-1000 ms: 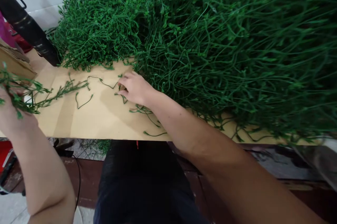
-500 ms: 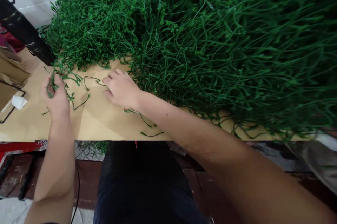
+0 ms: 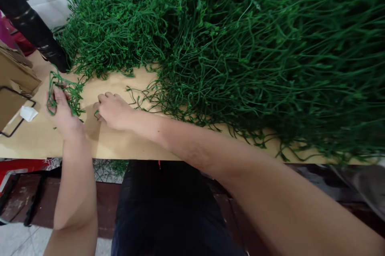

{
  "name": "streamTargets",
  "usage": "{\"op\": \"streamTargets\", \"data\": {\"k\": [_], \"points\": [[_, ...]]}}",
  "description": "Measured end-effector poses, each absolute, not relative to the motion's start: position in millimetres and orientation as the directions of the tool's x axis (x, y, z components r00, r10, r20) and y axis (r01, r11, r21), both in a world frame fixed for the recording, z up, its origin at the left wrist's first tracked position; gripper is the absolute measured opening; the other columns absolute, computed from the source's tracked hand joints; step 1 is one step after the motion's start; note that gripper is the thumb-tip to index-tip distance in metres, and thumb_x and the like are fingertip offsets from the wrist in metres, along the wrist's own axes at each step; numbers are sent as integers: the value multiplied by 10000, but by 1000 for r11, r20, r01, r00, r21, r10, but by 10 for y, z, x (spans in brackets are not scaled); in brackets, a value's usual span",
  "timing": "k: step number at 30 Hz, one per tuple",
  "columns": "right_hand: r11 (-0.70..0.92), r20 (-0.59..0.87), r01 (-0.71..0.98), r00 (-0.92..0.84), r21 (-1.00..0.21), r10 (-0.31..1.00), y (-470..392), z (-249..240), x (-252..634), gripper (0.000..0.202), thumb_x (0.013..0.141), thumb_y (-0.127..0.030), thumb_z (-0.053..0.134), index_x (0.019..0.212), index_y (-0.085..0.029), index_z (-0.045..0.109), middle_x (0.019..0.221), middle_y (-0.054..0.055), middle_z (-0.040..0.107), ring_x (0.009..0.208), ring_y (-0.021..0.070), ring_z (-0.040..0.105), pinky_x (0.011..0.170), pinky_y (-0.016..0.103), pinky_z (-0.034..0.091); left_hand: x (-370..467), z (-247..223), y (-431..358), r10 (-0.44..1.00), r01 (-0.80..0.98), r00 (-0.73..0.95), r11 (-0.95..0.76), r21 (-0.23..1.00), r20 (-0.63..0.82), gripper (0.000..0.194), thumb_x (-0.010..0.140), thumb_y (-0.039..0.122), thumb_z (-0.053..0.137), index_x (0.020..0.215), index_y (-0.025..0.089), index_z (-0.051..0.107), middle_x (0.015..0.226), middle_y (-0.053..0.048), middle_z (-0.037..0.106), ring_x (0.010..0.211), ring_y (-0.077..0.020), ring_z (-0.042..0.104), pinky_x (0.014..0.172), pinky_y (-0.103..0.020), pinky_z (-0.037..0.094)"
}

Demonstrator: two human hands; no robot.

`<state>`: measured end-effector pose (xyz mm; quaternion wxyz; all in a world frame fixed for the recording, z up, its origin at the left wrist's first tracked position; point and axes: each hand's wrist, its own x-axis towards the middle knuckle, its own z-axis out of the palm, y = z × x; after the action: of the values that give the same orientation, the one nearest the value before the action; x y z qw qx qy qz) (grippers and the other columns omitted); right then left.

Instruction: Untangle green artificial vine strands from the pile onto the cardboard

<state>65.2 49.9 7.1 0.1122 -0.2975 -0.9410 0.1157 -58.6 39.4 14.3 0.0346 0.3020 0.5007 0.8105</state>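
Note:
My left hand [image 3: 63, 112] is closed around a small bunch of thin green artificial stems [image 3: 75, 94], whose forked tips stick out above and to the right of the fingers. To its right, my right hand [image 3: 116, 110] rests low over the brown tabletop [image 3: 120, 145] with curled fingers. A short piece of green stem [image 3: 96, 114] shows at its fingertips; the rest is hidden by the hand. Behind both hands a large heap of the same green stems [image 3: 210, 47] covers the back and right of the table, with loose ends [image 3: 141, 95] trailing toward my right wrist.
A black bottle [image 3: 36, 27] stands at the back left, against the heap. Along the left edge are a cardboard box [image 3: 15, 75], a black wire frame [image 3: 14, 131] and a crumpled white paper [image 3: 29, 113]. The table's front edge runs just before my legs.
My right hand has moved left, toward my left hand. Loose stems that lay scattered on the front of the table are gone from there. The view has shifted slightly.

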Motion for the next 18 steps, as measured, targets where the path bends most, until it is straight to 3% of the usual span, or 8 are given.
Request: {"op": "streamTargets", "data": {"k": [3,8,12,16,18], "points": [[829,122,486,-838,-277,532,462,89,812,430,817,-18,399,1182,-135,594,1098,156,578,991,249,576,770,334,439,-545,87,372,446,301,-739,-452,840,505,114,761,56,551,685,132,512,609,34,535,513,-58,433,545,-225,362],[808,21,542,-827,-230,561,505,164,1128,396,768,-44,475,1143,-107,585,1027,161,616,854,224,601,654,297,398,-516,-78,335,705,391,-453,-392,832,545,48,752,180,616,724,141,616,570,27,536,518,-74,500,512,-211,381],[748,-13,622,-771,-233,637,583,292,1436,292,765,-60,484,1025,-116,605,1016,124,628,817,188,581,662,285,393,-540,-173,325,770,505,-283,-387,772,572,107,761,258,605,804,173,653,633,14,572,564,-92,531,534,-218,413],[663,103,719,-658,-211,746,734,432,1870,197,772,-59,484,876,-125,637,895,70,625,828,162,558,754,305,419,-543,-182,294,787,665,-188,-338,666,588,135,784,269,568,822,174,657,701,-12,607,679,-127,575,608,-237,450],[609,223,775,-572,-166,789,796,473,2093,165,820,-152,498,853,-122,657,893,77,617,873,182,551,795,361,417,-527,-176,275,799,708,-147,-327,626,583,147,788,263,558,844,173,659,739,-19,630,727,-139,592,643,-242,461]]}}
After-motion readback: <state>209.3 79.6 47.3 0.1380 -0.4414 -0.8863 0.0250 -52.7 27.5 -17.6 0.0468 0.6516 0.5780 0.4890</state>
